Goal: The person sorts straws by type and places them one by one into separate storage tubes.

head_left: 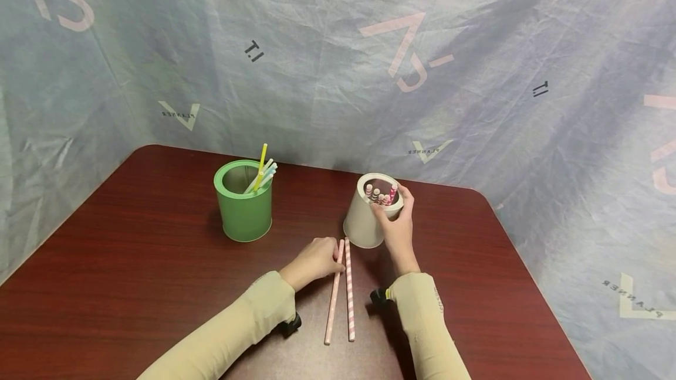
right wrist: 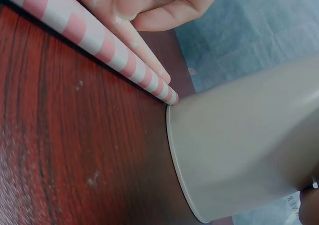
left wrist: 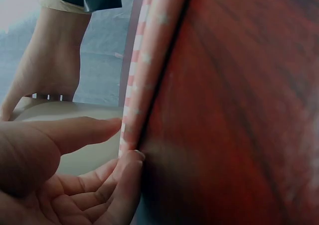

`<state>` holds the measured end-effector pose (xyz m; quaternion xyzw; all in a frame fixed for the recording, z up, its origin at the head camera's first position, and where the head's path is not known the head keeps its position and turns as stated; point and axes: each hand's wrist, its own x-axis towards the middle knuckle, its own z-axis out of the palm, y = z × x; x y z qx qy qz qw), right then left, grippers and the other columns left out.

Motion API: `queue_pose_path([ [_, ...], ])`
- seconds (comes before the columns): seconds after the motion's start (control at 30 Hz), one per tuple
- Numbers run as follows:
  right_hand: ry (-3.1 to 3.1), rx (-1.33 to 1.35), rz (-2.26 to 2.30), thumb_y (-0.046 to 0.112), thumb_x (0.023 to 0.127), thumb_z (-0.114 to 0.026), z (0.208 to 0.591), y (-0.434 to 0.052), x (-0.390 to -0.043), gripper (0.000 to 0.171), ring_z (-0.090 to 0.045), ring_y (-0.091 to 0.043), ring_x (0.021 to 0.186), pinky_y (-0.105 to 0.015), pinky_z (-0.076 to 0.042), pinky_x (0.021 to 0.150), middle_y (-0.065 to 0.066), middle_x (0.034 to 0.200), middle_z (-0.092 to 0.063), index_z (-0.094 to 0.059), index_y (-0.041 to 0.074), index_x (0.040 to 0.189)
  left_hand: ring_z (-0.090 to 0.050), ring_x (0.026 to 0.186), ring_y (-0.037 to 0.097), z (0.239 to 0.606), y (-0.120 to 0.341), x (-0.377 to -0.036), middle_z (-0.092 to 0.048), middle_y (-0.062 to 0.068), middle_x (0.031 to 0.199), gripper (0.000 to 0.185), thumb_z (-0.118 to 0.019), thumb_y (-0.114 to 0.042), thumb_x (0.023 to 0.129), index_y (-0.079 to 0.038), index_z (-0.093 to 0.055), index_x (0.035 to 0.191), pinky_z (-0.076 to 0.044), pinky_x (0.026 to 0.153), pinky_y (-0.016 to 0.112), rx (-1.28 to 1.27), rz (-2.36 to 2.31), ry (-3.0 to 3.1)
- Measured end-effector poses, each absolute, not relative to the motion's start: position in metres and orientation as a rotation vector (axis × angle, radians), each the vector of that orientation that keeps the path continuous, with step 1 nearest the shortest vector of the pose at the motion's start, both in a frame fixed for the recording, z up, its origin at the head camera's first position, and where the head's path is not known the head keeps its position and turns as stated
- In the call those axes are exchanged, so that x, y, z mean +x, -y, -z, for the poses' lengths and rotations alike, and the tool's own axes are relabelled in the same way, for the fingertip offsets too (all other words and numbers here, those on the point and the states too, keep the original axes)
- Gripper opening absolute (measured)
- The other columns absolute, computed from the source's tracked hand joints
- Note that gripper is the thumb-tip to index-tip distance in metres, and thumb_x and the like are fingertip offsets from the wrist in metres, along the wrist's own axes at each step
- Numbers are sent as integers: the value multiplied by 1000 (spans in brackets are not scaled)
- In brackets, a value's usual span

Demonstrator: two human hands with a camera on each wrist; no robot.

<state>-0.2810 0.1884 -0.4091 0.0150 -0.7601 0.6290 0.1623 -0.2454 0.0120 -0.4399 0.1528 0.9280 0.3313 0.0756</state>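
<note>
Head view: right hand (head_left: 397, 228) grips the tilted cup (head_left: 368, 216) at its rim; two straws (head_left: 342, 289) lie at its 6 o'clock on the desk (head_left: 132, 263), left hand (head_left: 313, 261) fingers touching one. Left wrist view: fingers (left wrist: 107, 185) loosely curled against straw, not gripping. Right wrist view: cup base lifted; it may tip, spilling its straws.
</note>
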Motion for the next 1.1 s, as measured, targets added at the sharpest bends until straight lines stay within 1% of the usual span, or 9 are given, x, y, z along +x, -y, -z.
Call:
queue_pose_path([
  [0.13,2166,38,-1785,15,85,-71,419,-192,-288,74,-50,-17,117,-21,-39,93,-8,138,-48,-30,20,146,-47,38,5,440,-14,-247,-45,-7,44,35,-80,-13,75,-15,-53,52,-38,48,20,422,-992,-2734],
  [0.27,2164,55,-1773,18,85,-72,421,-193,-289,72,-51,-17,115,-24,-40,93,-7,136,-49,-32,23,145,-46,43,7,441,-16,-248,-44,-7,46,35,-80,-14,75,-14,-52,53,-37,49,21,419,-986,-2742],
  [0.37,2160,56,-1775,19,85,-72,420,-192,-288,72,-51,-17,115,-24,-40,93,-7,135,-49,-32,24,145,-44,46,8,443,-17,-250,-43,-7,48,37,-81,-15,74,-14,-51,52,-36,50,21,442,-995,-2769],
  [0.47,2152,57,-1773,19,84,-73,419,-192,-288,72,-51,-17,115,-24,-40,93,-7,135,-49,-33,23,145,-46,42,7,444,-19,-250,-44,-6,45,38,-81,-14,74,-13,-51,51,-38,49,21,428,-1023,-2759],
  [0.6,2147,70,-1755,19,84,-72,421,-191,-289,72,-51,-18,114,-23,-41,92,-9,135,-49,-33,23,144,-49,36,6,443,-18,-251,-50,-3,43,31,-78,-10,77,-9,-56,55,-43,48,20,364,-1064,-2706],
  [0.77,2150,69,-1767,19,84,-72,421,-192,-289,72,-51,-17,114,-24,-41,92,-9,136,-49,-32,22,144,-54,38,7,444,-17,-253,-57,1,48,25,-72,-4,79,-6,-56,60,-47,47,20,307,-1132,-2636],
  [0.83,2154,63,-1771,19,84,-73,420,-192,-289,73,-51,-17,115,-23,-40,93,-9,137,-48,-32,22,145,-56,39,8,443,-16,-253,-58,3,50,24,-70,-2,78,-6,-56,60,-48,47,21,302,-1156,-2623],
  [0.93,2161,55,-1775,19,85,-73,419,-192,-288,74,-50,-17,116,-22,-40,93,-8,138,-48,-31,23,146,-56,38,8,443,-16,-253,-58,3,49,24,-69,0,77,-5,-56,57,-49,47,22,313,-1171,-2625],
  [1.1,2163,56,-1783,20,86,-72,420,-192,-287,74,-50,-17,115,-20,-40,92,-9,138,-48,-30,23,147,-51,34,6,445,-17,-255,-54,0,42,26,-69,-1,75,-7,-57,53,-46,43,22,339,-1145,-2660],
])
